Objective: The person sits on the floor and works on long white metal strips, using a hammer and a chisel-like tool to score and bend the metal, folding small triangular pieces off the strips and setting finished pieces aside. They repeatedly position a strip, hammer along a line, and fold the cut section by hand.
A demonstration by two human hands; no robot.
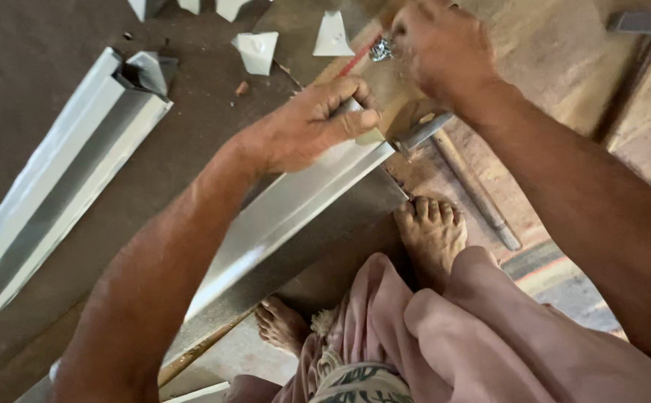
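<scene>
Your left hand [314,123] clamps down on the upper end of a long folded sheet-metal strip [288,216], fingers curled tight over its edge near the middle of the frame. The strip runs from there down to the lower left, your bare foot [431,235] just beside it. Your right hand [441,48], at the top centre, is closed around a small shiny metal bit [381,49]; how firmly, you cannot tell. A second folded channel [64,179] lies at the left.
</scene>
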